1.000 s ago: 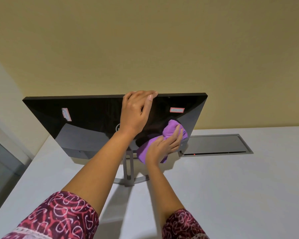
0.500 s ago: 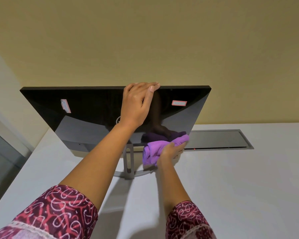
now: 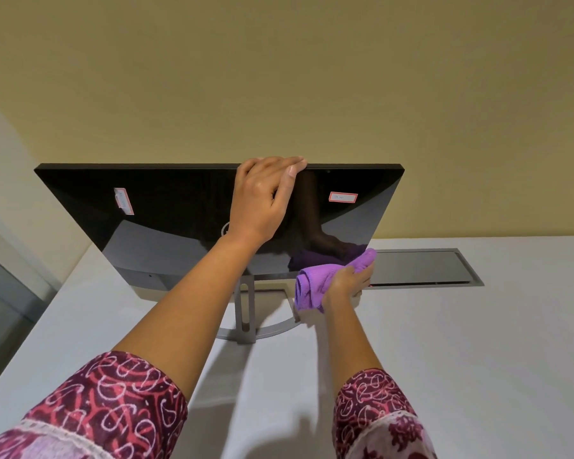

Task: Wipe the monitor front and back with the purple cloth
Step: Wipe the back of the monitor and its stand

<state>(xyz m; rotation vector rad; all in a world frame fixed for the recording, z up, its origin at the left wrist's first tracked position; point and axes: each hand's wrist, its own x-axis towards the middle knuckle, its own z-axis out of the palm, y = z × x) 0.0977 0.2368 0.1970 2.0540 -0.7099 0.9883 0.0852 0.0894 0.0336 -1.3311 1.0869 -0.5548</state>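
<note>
On the white desk [image 3: 444, 342], a monitor [image 3: 179, 207] stands held and wiped.

Its glossy black back faces the camera, on a grey stand [image 3: 245, 309]. Left hand [image 3: 262, 200] grips the top edge at centre, fingers curled over it. Right hand [image 3: 348, 283] is closed around the bunched purple cloth [image 3: 315, 283] at the lower right edge. Two stickers sit left [image 3: 124, 201] and right [image 3: 343, 197].
</note>
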